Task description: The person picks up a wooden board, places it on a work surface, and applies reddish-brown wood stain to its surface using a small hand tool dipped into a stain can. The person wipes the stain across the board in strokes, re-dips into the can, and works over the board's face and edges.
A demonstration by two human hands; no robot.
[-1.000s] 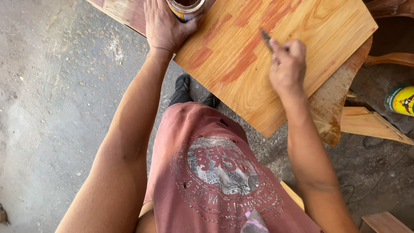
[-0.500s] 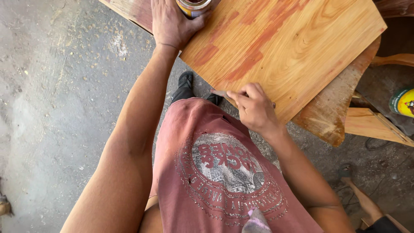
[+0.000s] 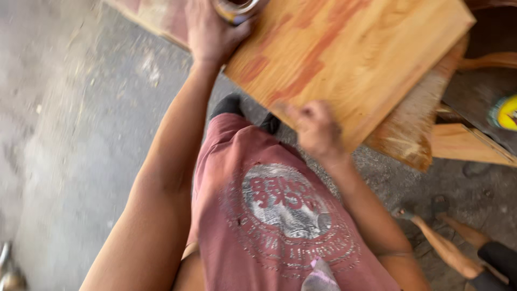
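left hand [image 3: 212, 32] gripped a round tin [image 3: 237, 8] on the square, reddish-streaked wooden board [image 3: 366, 59]. right hand [image 3: 318, 129] was fisted at its edge; contents indiscernible.

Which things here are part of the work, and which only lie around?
In use:
- left hand gripping round metal can
- right hand, blurred, on square orange-stained wooden board

Lying about:
- yellow round container
- pale wooden pieces on grey floor
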